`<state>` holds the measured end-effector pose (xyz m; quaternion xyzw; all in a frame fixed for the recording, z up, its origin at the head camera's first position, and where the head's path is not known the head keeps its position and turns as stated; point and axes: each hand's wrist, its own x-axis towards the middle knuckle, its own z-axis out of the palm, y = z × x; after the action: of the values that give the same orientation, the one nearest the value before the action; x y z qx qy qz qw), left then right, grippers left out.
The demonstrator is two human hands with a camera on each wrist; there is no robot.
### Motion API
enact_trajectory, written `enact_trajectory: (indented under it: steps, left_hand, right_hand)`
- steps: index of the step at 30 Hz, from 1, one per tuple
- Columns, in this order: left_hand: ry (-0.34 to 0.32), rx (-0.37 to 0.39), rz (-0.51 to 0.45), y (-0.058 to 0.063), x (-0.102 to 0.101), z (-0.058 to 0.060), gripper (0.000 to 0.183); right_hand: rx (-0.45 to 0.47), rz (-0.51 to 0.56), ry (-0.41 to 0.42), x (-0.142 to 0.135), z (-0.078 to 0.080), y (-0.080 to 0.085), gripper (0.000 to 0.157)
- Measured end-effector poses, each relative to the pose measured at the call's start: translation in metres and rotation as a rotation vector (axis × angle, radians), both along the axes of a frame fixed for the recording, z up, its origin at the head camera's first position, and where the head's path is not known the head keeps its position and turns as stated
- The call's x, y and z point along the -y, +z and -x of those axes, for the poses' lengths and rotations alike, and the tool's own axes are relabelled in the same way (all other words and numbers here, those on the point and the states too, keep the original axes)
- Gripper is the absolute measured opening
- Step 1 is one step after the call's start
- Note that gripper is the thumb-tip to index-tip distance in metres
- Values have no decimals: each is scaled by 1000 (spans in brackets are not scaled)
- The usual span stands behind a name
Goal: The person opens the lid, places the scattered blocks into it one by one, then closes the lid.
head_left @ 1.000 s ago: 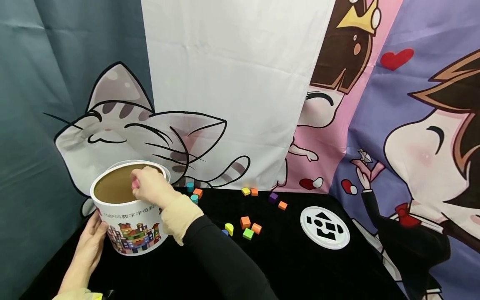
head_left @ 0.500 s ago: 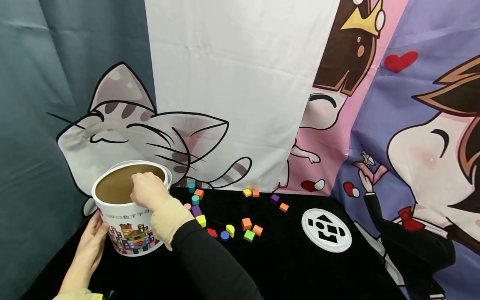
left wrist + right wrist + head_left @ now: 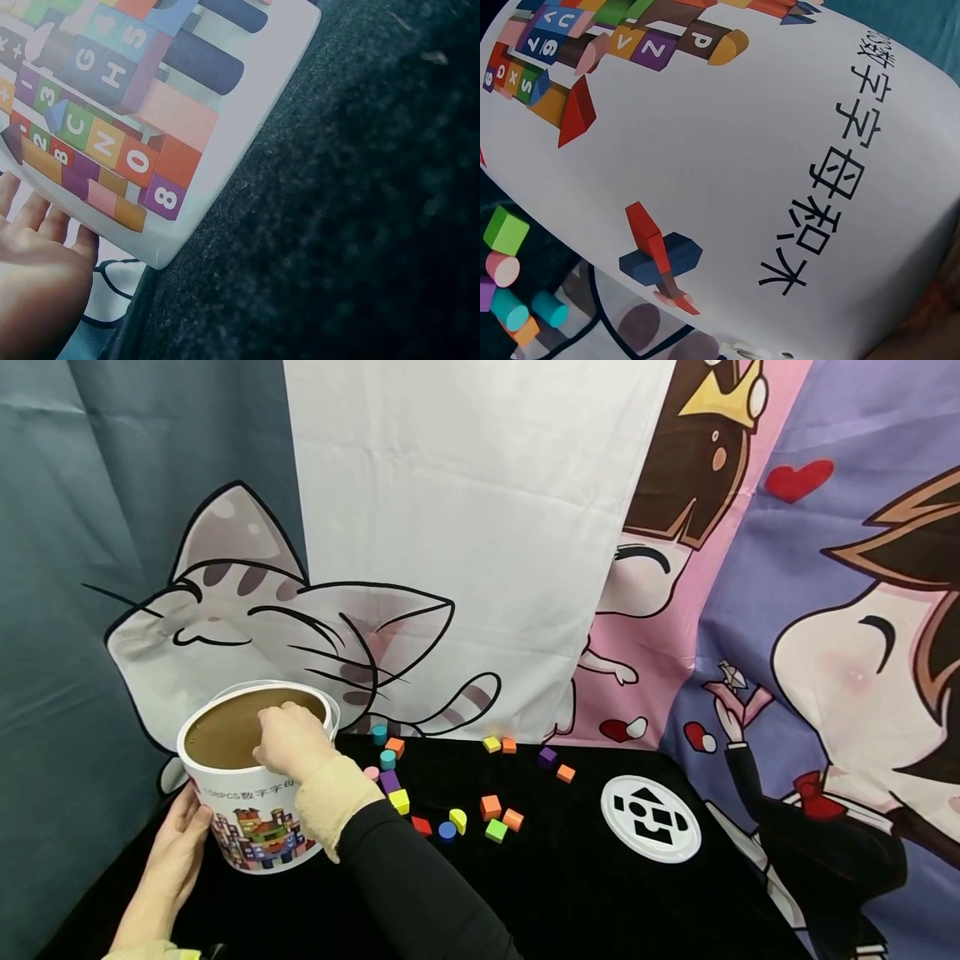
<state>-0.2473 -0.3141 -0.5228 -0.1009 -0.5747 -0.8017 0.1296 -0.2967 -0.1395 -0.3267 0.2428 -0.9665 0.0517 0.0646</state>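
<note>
A white bucket (image 3: 258,810) printed with coloured letter blocks and Chinese writing stands at the left of the black cloth. My left hand (image 3: 174,847) holds its left side, thumb at the front; in the left wrist view, fingers (image 3: 52,225) lie against the wall near the base. My right hand (image 3: 294,742) reaches over the rim, knuckles up. Its fingertips are hidden, so whatever they hold does not show. The right wrist view shows mostly the bucket's printed wall (image 3: 705,135). What lies deeper inside the bucket is out of sight.
Several small blocks lie scattered on the black cloth (image 3: 570,893), including a yellow block (image 3: 399,802), a blue cylinder (image 3: 447,832), a green cube (image 3: 496,831) and a purple cube (image 3: 547,757). A white round lid (image 3: 651,819) with shaped cutouts lies at the right. Printed curtains (image 3: 465,527) hang behind.
My right hand has lowered into the bucket's opening, and the pink piece seen in its fingers a second ago is no longer visible. The left hand and bucket have stayed put.
</note>
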Motion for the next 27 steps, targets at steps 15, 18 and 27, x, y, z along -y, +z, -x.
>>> enact_trajectory:
  steps: [15, 18, 27]
  left_hand:
    - [-14, 2, -11, -2, -3, -2, 72]
    - [-13, -6, -10, -2, -2, -3, 71]
    - [-22, -11, 7, 1, 1, 0, 71]
  right_hand:
    - [7, 5, -32, -2, -5, -4, 26]
    - [-4, 30, -31, -3, -5, -5, 23]
    - [-68, 197, 51, -17, -5, -10, 13]
